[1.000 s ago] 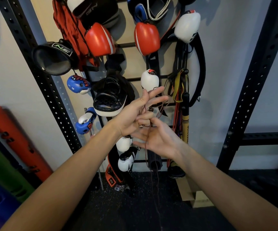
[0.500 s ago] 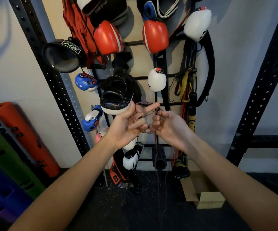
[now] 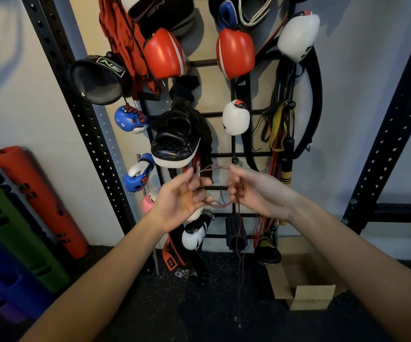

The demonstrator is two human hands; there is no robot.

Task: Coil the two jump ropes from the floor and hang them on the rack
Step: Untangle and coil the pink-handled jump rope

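A thin dark-red jump rope loops between my two hands in front of the black wire rack. My left hand grips one side of the loop, fingers curled around it. My right hand pinches the other side, and the rope's free length hangs straight down from it toward the floor. The loop sits just below a rack hook. No other jump rope can be told apart among the cords hanging on the rack.
The rack is crowded with red, white and blue boxing gloves, a black pad and bands. Black perforated uprights flank it. Coloured foam rollers lean at left; a cardboard box sits on the floor at right.
My hands have drawn apart sideways, spreading the rope into a wider loop. The view has moved closer to the rack.
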